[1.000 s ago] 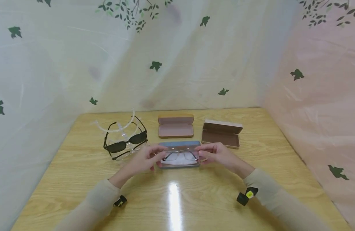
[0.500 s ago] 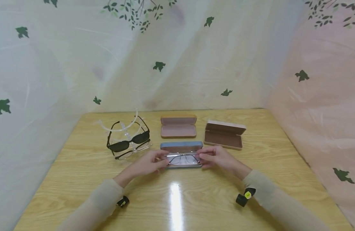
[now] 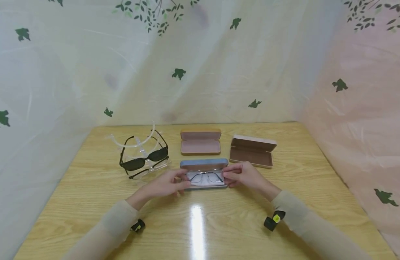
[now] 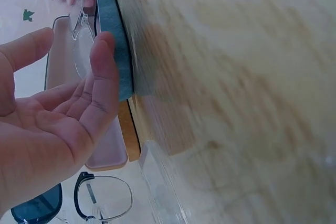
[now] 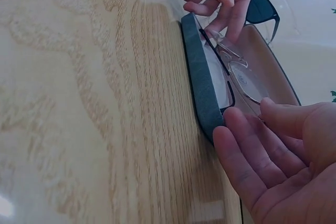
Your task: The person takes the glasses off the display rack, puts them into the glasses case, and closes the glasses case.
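Note:
Clear-lensed glasses (image 3: 204,177) with a thin frame lie within the open blue case (image 3: 204,161), over a pale cloth (image 3: 203,183). My right hand (image 3: 248,177) pinches their right end between thumb and fingers; the right wrist view shows the thumb (image 5: 286,119) at the lens frame. At the case's left end is my left hand (image 3: 164,184). In the left wrist view its thumb and fingers stand apart beside the glasses (image 4: 83,51), with fingers close to the case's edge (image 4: 118,40); contact there is hard to tell. The folded temples show in the right wrist view.
Behind the blue case stand an open orange case (image 3: 201,147) and, to its right, an open brown-lined case (image 3: 252,157). On the left, dark sunglasses (image 3: 134,164) and other glasses (image 3: 139,175) sit on a clear stand (image 3: 130,146).
The glasses have come down from above the case into it, then their front has tipped up slightly. My left fingers have moved off their left end.

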### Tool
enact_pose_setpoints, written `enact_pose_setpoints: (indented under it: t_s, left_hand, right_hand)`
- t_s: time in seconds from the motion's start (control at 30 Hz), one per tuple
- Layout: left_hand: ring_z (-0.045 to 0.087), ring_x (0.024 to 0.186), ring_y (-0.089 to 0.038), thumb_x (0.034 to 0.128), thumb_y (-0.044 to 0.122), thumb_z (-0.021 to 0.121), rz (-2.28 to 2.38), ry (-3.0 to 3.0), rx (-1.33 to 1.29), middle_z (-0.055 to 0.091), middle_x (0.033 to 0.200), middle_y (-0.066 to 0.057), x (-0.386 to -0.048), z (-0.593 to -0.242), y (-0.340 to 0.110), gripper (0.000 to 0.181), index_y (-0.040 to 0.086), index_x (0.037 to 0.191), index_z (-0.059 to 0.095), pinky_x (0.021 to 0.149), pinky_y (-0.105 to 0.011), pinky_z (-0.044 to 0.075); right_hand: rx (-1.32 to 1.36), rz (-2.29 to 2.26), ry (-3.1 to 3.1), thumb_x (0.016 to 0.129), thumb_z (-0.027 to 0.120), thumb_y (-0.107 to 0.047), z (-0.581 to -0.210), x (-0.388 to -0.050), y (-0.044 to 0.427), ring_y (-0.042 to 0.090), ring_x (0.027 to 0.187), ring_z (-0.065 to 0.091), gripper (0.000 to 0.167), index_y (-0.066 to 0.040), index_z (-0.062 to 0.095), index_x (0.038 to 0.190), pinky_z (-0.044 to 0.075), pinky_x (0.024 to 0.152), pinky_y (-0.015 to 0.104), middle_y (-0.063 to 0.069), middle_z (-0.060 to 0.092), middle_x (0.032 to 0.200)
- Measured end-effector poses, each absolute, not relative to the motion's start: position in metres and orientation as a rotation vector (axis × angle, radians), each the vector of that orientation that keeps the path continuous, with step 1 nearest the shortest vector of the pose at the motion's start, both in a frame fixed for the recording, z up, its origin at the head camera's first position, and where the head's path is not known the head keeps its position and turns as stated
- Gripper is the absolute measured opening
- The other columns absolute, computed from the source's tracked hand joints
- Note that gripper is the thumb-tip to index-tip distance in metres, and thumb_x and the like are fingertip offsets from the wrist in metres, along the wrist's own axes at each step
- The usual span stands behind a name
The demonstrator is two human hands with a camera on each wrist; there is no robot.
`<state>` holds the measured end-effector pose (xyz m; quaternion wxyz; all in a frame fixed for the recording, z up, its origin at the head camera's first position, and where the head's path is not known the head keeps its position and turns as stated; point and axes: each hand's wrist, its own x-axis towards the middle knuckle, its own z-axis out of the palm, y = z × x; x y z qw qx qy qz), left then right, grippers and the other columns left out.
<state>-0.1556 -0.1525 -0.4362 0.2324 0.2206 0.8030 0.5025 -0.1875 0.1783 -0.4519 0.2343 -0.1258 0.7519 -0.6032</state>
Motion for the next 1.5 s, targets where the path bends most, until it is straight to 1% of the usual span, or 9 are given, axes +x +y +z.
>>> enact_pose_setpoints:
  t_s: [0.27, 0.53, 0.9, 1.0, 1.1, 1.17, 1.27, 1.33, 1.5]
  left_hand:
    - [0.070, 0.086, -0.031, 0.1025, 0.022, 0.064, 1.355, 2.200, 0.625, 0.063, 0.121, -0.019, -0.156, -0.437, -0.154, 0.066, -0.013, 0.150, 0.034, 0.065, -0.044, 0.060]
    - [0.068, 0.091, -0.027, 0.1032, 0.027, 0.062, 1.330, 2.193, 0.583, 0.062, 0.120, -0.014, -0.155, -0.440, -0.156, 0.063, -0.009, 0.149, 0.039, 0.068, -0.040, 0.059]
    - [0.067, 0.090, -0.030, 0.1019, 0.021, 0.064, 1.376, 2.246, 0.589, 0.061, 0.122, -0.017, -0.153, -0.438, -0.161, 0.048, -0.007, 0.139, 0.052, 0.066, -0.041, 0.060]
    - [0.067, 0.093, -0.030, 0.1014, 0.025, 0.065, 1.385, 2.266, 0.549, 0.060, 0.122, -0.016, -0.154, -0.435, -0.164, 0.044, -0.004, 0.133, 0.055, 0.066, -0.043, 0.059]
    - [0.067, 0.094, -0.030, 0.1015, 0.028, 0.065, 1.370, 2.298, 0.490, 0.059, 0.121, -0.016, -0.154, -0.432, -0.168, 0.044, -0.002, 0.131, 0.052, 0.067, -0.042, 0.059]
    - [0.067, 0.093, -0.027, 0.1014, 0.030, 0.065, 1.342, 2.326, 0.448, 0.060, 0.123, -0.016, -0.155, -0.432, -0.169, 0.049, 0.000, 0.135, 0.048, 0.071, -0.040, 0.058]
    - [0.067, 0.091, -0.026, 0.1017, 0.037, 0.063, 1.310, 2.331, 0.389, 0.060, 0.126, -0.015, -0.156, -0.431, -0.167, 0.063, 0.001, 0.147, 0.037, 0.076, -0.038, 0.057]
    - [0.065, 0.092, -0.025, 0.1016, 0.043, 0.061, 1.303, 2.314, 0.357, 0.059, 0.126, -0.015, -0.157, -0.431, -0.165, 0.074, 0.003, 0.154, 0.028, 0.077, -0.038, 0.056]
    - [0.060, 0.094, -0.026, 0.1001, 0.061, 0.052, 1.339, 2.255, 0.261, 0.055, 0.130, -0.015, -0.160, -0.430, -0.155, 0.086, 0.007, 0.159, 0.018, 0.068, -0.041, 0.056]
  right_hand:
    - [-0.324, -1.572, 2.148, 0.097, 0.071, -0.011, -0.452, -0.188, 0.178, 0.025, 0.068, 0.073, 0.032, 0.011, 0.068, 0.119, 0.062, 0.065, 0.038, 0.022, 0.074, 0.095]
    - [-0.300, -1.537, 2.186, 0.096, 0.071, -0.010, -0.451, -0.188, 0.176, 0.020, 0.065, 0.070, 0.029, 0.009, 0.070, 0.118, 0.062, 0.061, 0.038, 0.018, 0.072, 0.089]
    - [-0.249, -1.540, 2.185, 0.098, 0.070, -0.019, -0.454, -0.189, 0.184, 0.025, 0.068, 0.070, 0.032, 0.006, 0.067, 0.119, 0.062, 0.063, 0.043, 0.017, 0.063, 0.100]
    - [-0.220, -1.591, 2.169, 0.098, 0.071, -0.025, -0.451, -0.192, 0.188, 0.029, 0.073, 0.071, 0.039, 0.005, 0.062, 0.122, 0.062, 0.065, 0.045, 0.021, 0.062, 0.106]
    - [-0.196, -1.655, 2.118, 0.099, 0.069, -0.033, -0.448, -0.195, 0.191, 0.034, 0.087, 0.071, 0.054, 0.003, 0.051, 0.135, 0.062, 0.071, 0.047, 0.026, 0.057, 0.121]
    - [-0.195, -1.676, 2.067, 0.100, 0.066, -0.037, -0.446, -0.197, 0.193, 0.037, 0.100, 0.069, 0.064, 0.001, 0.042, 0.145, 0.061, 0.076, 0.048, 0.029, 0.052, 0.134]
    - [-0.203, -1.678, 1.994, 0.103, 0.059, -0.042, -0.444, -0.199, 0.192, 0.040, 0.115, 0.063, 0.071, -0.001, 0.031, 0.154, 0.059, 0.083, 0.049, 0.029, 0.043, 0.148]
    - [-0.225, -1.662, 1.963, 0.106, 0.053, -0.044, -0.444, -0.199, 0.190, 0.042, 0.122, 0.059, 0.073, 0.000, 0.025, 0.157, 0.058, 0.086, 0.049, 0.029, 0.040, 0.151]
    - [-0.261, -1.621, 1.951, 0.108, 0.044, -0.048, -0.445, -0.202, 0.185, 0.043, 0.124, 0.056, 0.072, 0.002, 0.027, 0.155, 0.058, 0.087, 0.049, 0.030, 0.046, 0.143]
